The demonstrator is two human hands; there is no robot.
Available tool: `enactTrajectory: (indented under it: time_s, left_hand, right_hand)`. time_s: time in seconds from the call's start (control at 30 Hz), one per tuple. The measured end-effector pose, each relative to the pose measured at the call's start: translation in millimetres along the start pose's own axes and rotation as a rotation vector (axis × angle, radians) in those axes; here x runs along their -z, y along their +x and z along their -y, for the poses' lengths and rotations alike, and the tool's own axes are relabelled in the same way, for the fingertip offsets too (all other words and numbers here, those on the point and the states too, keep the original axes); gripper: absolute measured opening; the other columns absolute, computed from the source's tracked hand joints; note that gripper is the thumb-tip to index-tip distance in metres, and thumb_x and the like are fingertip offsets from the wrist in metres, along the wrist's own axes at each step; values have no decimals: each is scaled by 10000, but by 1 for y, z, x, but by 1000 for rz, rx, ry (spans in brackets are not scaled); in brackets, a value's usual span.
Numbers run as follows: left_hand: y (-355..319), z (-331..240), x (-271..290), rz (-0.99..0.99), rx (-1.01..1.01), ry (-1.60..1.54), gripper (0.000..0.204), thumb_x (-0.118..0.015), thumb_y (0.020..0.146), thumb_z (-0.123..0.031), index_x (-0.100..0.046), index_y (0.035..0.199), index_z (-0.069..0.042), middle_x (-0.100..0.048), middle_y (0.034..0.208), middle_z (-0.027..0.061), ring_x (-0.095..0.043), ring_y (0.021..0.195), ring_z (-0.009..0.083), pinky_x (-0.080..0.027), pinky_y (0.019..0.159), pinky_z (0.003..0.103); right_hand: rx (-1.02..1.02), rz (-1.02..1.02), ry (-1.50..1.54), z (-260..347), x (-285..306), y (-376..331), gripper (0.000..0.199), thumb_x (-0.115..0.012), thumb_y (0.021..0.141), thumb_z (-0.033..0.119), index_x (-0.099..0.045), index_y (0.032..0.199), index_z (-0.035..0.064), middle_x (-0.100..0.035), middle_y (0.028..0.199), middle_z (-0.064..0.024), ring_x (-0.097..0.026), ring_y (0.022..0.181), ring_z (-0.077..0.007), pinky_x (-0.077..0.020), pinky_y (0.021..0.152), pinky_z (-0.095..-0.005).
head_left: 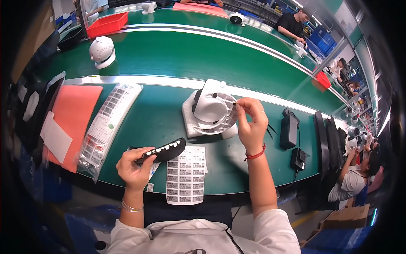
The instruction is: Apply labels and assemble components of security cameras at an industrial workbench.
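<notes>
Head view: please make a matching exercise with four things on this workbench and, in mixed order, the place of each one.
Things:
1. black strip with white pieces
2. white round device
3. sheet of labels
4. red tray

Places:
A. on the far side of the belt, upper left
B. on the table edge, in front of the person
C. in the left hand
D. on a white pad, at the right hand

Pairs: 1-C, 2-D, 3-B, 4-A

Plastic, paper and a matt green bench

Glossy white plastic camera [212, 108]; black strip [163, 152] with white pads; paper label sheet [186, 175]; clear shiny bag [108, 122]; matt green table [160, 114].
</notes>
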State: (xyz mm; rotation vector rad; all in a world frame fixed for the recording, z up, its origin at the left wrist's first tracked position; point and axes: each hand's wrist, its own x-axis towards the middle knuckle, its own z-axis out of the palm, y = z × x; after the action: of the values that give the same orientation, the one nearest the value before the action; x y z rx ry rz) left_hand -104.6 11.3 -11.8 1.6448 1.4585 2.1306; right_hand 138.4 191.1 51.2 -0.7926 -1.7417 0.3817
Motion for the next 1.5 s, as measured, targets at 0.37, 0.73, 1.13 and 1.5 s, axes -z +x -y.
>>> enactTrajectory:
  time_s: [0.37, 0.73, 1.13, 1.5]
  left_hand:
    - [5, -3, 1, 9, -11, -13, 292, -770, 740, 80, -542, 902, -3, -714, 877, 181, -720, 816, 252, -575, 716, 304]
    - [10, -14, 10, 57, 28, -189, 288, -747, 741, 111, -556, 925, -3, -708, 898, 179, -711, 843, 240, -576, 735, 305]
    - [19, -29, 13, 194, -135, -153, 246, -732, 718, 115, -629, 896, -20, -713, 890, 132, -713, 808, 229, -573, 683, 290]
    - [17, -33, 9, 336, -267, 6, 239, -749, 687, 87, -703, 874, -56, -677, 861, 83, -684, 775, 210, -564, 651, 292]
  right_hand:
    - [419, -157, -450, -2, -9, -9, 214, -723, 766, 8, -719, 977, 40, -703, 935, -99, -655, 640, -204, -533, 565, -283]
    - [-394, 337, 484, -31, 14, 18, 101, -640, 932, 106, -651, 961, 9, -598, 898, 13, -543, 846, -71, -424, 790, -218]
    - [-568, 323, 741, -54, 15, 17, 113, -659, 922, 143, -671, 969, 40, -630, 898, 5, -570, 879, -82, -456, 819, -263]
    - [342, 514, 318, 95, -32, -52, 137, -778, 745, 52, -729, 872, 36, -691, 842, -66, -653, 819, -202, -510, 727, -304]
